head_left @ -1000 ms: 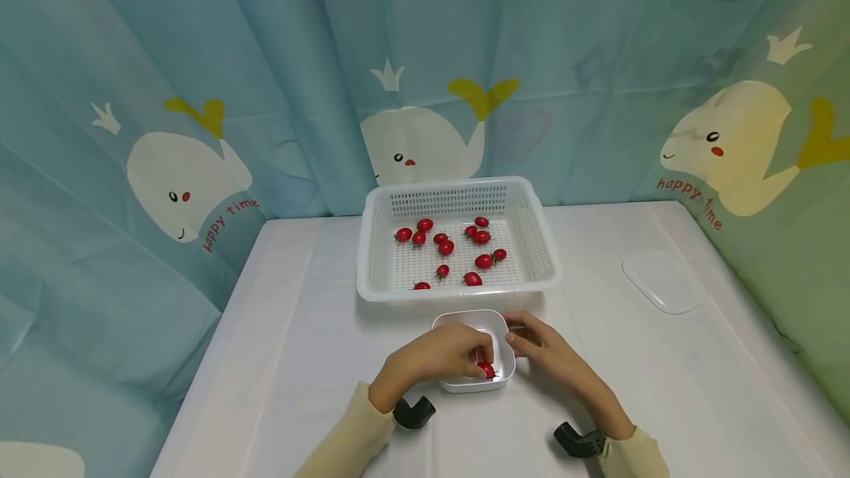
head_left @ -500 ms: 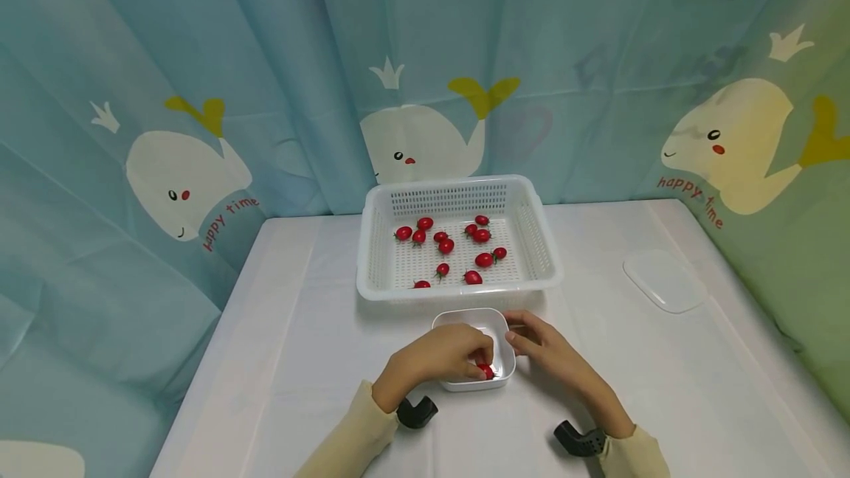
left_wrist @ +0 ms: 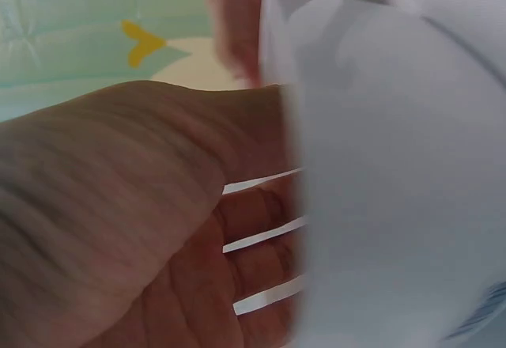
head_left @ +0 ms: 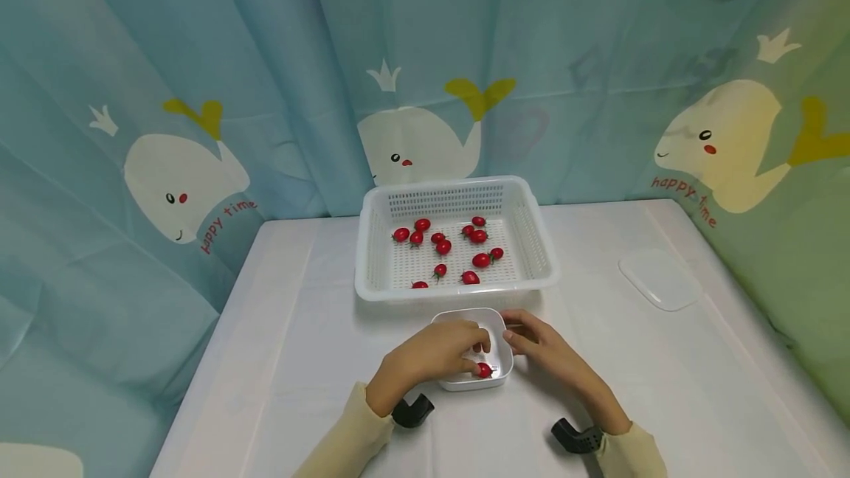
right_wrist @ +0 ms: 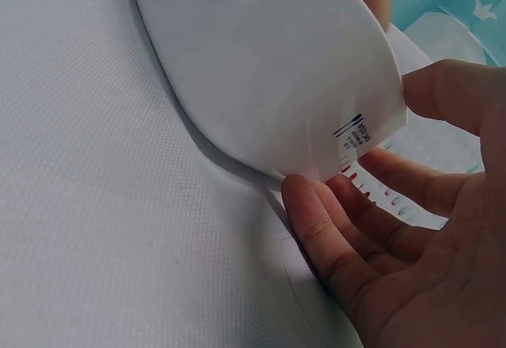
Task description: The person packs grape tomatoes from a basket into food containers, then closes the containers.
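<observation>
Lying in white box (head_left: 473, 385): one red tomato (head_left: 485, 370), by the thumb of left hand (head_left: 432, 351), fingers parted, holding nothing. Right hand (head_left: 547, 352) curls round outer side. Right-wrist view shows printed lettering (right_wrist: 353, 132), unseen from head; left-wrist view hides tomato.

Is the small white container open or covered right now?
Open: a tomato shows inside the container, and a clear lid lies apart on the table.

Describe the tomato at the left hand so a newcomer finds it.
On the white table, find the perforated basket. Nearer the camera stands a small white box. The red tomato inside, by the left hand, is the only one visible outside the basket.
</observation>
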Motion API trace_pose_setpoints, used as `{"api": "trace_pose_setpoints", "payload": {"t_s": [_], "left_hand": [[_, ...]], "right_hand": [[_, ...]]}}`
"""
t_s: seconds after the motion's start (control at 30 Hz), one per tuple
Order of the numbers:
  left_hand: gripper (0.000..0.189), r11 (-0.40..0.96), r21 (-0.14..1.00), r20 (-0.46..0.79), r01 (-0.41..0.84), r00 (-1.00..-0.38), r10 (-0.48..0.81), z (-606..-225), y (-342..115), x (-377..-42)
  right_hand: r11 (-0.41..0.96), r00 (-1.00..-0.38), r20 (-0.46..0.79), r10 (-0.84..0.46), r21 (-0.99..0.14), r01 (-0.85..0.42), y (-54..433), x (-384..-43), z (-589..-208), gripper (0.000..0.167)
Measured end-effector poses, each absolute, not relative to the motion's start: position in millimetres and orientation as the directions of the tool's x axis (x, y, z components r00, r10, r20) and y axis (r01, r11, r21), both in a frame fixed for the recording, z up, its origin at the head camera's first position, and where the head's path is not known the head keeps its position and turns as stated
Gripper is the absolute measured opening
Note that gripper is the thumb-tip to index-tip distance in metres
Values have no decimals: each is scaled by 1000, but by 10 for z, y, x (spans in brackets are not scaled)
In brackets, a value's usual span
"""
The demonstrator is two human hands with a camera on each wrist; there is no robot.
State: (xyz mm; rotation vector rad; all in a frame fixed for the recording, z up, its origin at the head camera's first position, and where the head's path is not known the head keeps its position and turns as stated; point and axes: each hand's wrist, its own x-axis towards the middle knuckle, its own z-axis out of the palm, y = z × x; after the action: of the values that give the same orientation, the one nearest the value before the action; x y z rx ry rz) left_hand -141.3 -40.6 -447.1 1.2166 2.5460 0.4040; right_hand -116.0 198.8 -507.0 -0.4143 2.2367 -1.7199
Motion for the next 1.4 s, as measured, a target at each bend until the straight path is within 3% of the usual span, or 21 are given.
{"api": "trace_pose_setpoints", "payload": {"t_s": [0.2,0.6,0.87,1.4], "left_hand": [[28,612,340,-106,714,-617,780,-4281,-453,-1363],[31,517,416,-31,748,-557,830,-3777,-555,-1394],[29,533,484,13,694,-614,789,-3584,-528,-1726],[36,597,440,-27,671,-654,756,-3639,-231,-2324]], "right_hand": [[246,-912,-42,-408,-967,-65,1996,-1181,-5100,44],[268,-918,-89,-387,-963,-20,1985,-1182,-5109,45],[257,-916,-56,-397,-965,-53,1984,-1171,-5077,45],[266,-923,-67,-378,-963,-39,1973,-1168,-5076,43]]}}
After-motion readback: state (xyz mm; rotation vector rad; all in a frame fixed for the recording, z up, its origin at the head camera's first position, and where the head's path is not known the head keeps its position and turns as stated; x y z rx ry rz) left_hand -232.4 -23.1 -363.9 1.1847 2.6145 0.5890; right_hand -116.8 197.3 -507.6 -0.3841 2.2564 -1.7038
